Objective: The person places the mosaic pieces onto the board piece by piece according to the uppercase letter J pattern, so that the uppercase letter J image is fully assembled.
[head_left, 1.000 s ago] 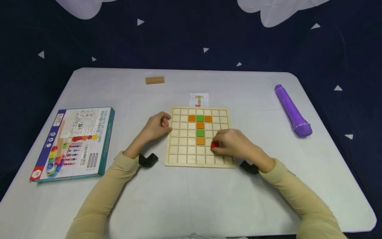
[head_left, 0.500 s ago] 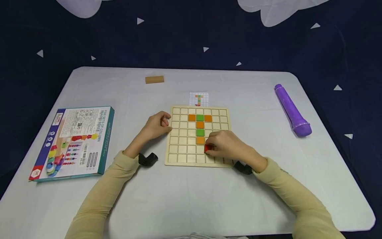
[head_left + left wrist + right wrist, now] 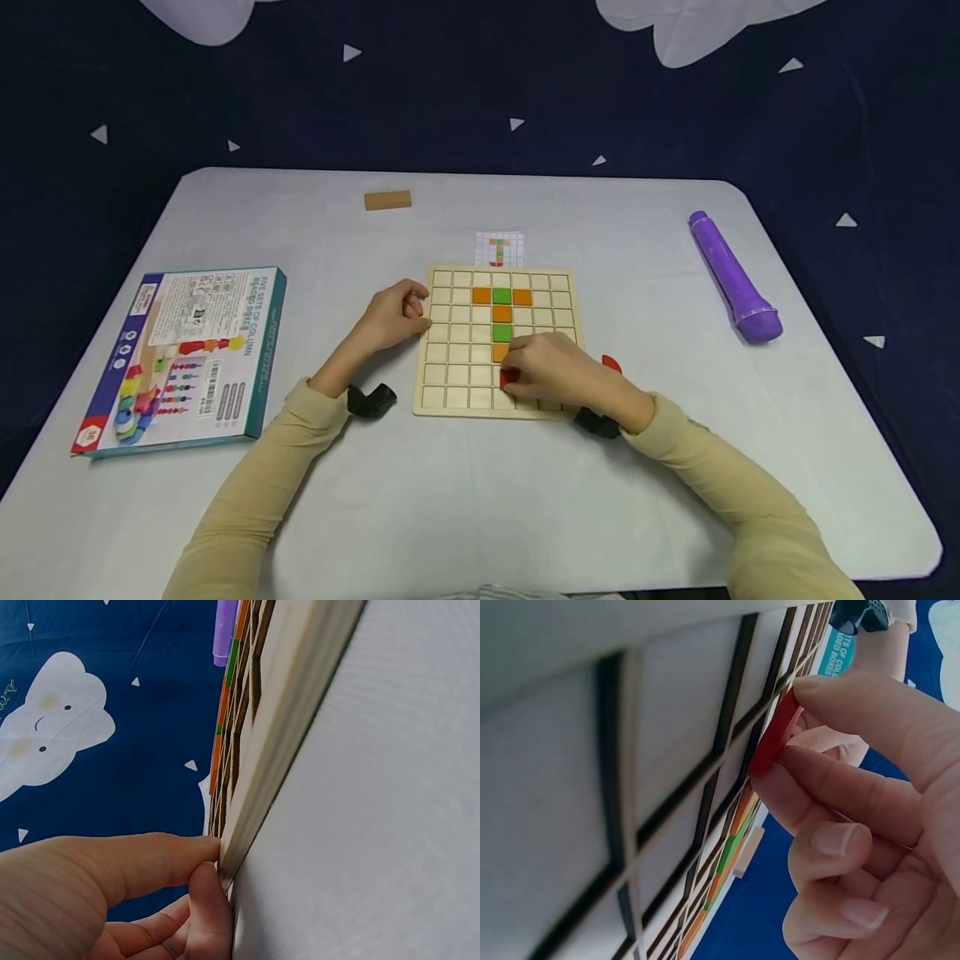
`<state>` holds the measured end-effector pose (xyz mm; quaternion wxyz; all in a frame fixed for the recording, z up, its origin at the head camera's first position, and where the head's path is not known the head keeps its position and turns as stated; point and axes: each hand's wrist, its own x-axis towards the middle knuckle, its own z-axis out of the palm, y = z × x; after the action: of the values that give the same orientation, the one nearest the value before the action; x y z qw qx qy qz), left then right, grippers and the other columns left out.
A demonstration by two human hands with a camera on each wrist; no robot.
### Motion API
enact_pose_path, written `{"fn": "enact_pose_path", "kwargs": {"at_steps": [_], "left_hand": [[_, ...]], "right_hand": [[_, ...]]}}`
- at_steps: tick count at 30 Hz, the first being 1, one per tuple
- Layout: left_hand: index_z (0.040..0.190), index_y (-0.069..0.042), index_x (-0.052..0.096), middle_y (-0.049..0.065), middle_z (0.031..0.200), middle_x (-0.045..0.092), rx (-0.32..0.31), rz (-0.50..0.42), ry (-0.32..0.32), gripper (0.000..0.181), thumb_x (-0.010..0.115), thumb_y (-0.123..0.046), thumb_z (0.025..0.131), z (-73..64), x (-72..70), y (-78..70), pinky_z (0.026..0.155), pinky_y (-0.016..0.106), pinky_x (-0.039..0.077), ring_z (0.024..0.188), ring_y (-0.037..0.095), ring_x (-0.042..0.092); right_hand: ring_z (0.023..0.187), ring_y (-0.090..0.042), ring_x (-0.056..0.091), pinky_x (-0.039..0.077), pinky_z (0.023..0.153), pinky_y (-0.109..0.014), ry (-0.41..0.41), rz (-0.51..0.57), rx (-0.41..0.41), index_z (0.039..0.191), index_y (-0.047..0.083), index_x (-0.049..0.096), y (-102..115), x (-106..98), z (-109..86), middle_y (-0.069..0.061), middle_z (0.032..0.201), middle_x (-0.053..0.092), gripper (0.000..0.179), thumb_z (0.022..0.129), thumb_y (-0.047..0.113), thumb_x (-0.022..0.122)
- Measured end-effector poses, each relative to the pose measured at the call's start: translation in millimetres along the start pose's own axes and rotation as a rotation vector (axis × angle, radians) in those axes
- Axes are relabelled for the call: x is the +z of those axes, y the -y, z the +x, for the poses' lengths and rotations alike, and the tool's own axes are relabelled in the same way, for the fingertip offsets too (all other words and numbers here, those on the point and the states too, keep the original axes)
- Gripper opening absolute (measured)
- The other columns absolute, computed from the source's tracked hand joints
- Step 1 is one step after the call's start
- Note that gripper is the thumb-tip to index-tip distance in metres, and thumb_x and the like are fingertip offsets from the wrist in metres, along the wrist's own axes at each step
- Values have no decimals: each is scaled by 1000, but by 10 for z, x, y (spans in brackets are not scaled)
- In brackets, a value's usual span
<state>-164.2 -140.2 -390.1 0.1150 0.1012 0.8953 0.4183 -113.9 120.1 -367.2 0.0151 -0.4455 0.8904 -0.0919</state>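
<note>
A wooden grid board (image 3: 455, 377) lies mid-table, with orange and green square tiles (image 3: 502, 332) set in its cells in a T-like shape. My right hand (image 3: 551, 367) pinches a small red tile (image 3: 778, 735) between thumb and fingers, low over the board just below the lowest orange tile. At the board's left edge my left hand (image 3: 390, 317) holds the rim with thumb and fingertip, its other fingers curled. Behind the board lies a small pattern card (image 3: 512, 242) with a coloured figure. Another red piece (image 3: 611, 363) shows partly behind my right wrist.
A flat toy box (image 3: 201, 312) lies at the left. At the right rests a purple microphone-shaped object (image 3: 735, 279). A small tan block (image 3: 387, 200) sits near the back edge. Black objects show beside both wrists.
My right hand has moved left across the board with the red tile, toward the column of coloured tiles. Another red piece has come into view behind that wrist. My left hand stays put.
</note>
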Motion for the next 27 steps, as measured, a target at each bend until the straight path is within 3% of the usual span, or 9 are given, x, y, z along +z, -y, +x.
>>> {"fn": "enact_pose_path", "kwargs": {"at_steps": [27], "left_hand": [[120,2,52,9,89,57,4,1,-9,42,66,-7,81,8,8,-1,71,27,42,73,16,53]], "right_hand": [[66,-6,60,47,58,-18,8,-45,-49,81,14,73,10,-6,72,4,75,63,7,78,20,75]]}}
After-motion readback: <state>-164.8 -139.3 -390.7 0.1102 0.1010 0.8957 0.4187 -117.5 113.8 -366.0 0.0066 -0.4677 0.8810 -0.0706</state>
